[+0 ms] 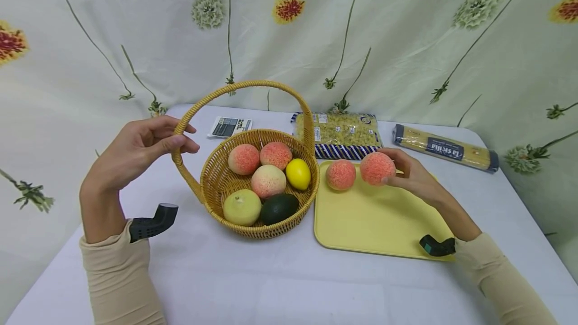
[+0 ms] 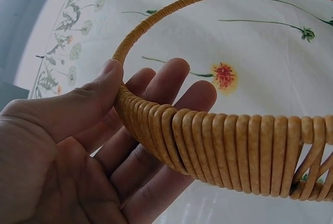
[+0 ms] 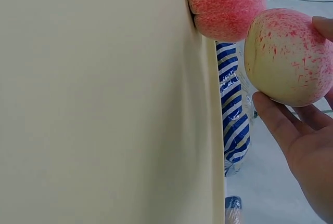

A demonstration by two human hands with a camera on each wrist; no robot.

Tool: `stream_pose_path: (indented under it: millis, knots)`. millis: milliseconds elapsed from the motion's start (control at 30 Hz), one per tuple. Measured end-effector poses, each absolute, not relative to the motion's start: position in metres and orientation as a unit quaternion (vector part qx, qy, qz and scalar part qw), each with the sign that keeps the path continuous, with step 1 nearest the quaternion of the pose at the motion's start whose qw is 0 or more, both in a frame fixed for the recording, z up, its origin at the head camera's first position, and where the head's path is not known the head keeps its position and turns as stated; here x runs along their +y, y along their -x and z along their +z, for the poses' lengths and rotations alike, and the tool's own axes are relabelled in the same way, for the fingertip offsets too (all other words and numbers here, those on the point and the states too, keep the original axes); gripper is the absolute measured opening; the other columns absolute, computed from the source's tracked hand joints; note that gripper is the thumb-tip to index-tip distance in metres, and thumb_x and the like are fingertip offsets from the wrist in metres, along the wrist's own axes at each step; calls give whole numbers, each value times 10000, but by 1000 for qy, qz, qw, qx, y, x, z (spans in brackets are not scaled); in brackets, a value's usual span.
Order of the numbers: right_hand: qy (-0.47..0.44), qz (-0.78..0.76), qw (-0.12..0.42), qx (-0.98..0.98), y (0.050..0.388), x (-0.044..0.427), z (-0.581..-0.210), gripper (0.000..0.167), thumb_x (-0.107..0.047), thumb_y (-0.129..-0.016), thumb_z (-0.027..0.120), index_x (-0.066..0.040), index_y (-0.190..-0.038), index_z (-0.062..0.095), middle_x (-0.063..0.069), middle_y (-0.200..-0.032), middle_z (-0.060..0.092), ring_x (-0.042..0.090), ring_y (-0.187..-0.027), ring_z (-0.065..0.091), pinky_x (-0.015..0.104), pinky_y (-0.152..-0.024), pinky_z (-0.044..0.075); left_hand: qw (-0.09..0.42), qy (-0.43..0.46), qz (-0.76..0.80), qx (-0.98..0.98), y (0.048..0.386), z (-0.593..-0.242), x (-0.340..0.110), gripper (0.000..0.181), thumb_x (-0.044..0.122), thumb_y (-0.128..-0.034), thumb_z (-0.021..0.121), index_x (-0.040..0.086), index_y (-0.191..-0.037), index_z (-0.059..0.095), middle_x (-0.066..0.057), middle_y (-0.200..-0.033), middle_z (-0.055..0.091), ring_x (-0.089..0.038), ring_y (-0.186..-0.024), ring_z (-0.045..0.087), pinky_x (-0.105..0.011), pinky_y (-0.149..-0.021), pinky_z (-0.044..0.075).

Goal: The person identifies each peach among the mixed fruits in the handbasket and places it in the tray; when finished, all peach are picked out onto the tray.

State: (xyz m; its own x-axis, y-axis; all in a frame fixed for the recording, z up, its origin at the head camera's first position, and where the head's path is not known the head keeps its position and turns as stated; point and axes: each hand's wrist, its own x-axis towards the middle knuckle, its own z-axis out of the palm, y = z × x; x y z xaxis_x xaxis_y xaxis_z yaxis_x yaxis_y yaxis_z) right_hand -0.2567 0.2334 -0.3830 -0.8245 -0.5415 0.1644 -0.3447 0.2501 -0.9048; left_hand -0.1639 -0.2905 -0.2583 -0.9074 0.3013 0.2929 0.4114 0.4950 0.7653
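The right hand (image 1: 411, 177) pinches a peach (image 1: 377, 168) between thumb and fingers, holding it above the far part of the tray (image 1: 370, 219). The left hand (image 1: 135, 149) holds the basket's handle (image 1: 253, 84), thumb on one side and fingers on the other. A second peach (image 1: 340, 174) sits on the tray, just beside the held one. The basket (image 1: 259, 232) stands left of the tray with three peaches (image 1: 268, 181), a lemon (image 1: 298, 174), a pale green fruit (image 1: 242, 208) and an avocado (image 1: 280, 208) inside. Behind lie two pasta packs (image 1: 444, 148).

Blue-striped bag (image 1: 345, 135), perhaps pasta — long packet (image 1: 444, 148) right, small flat packet (image 1: 230, 127) left — floral cloth (image 1: 402, 64) behind.
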Motion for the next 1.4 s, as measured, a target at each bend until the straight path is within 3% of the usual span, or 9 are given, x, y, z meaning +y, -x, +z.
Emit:
stream_pose_path:
  millis: [1133,1400]
  knots:
    - [253,-572,77,776,255,240,-401,571,13,-903,595,5,-1417,348,-47,-1291,493,80,-1095,555,249,-801,525,61,209,-461,-860,165,-259,-291,169,48,-966,551,6,-1124,593,-81,-913,733,-140,-882,696,-185,-850,445]
    - [232,-557,90,793,256,240,-404,600,-30,-892,632,-13,-1422,351,75,-1339,468,75,-1110,543,245,-827,513,61,214,-467,-856,165,-259,-292,165,33,-964,548,-2,-1118,593,-88,-908,733,-156,-892,700,-186,-845,458]
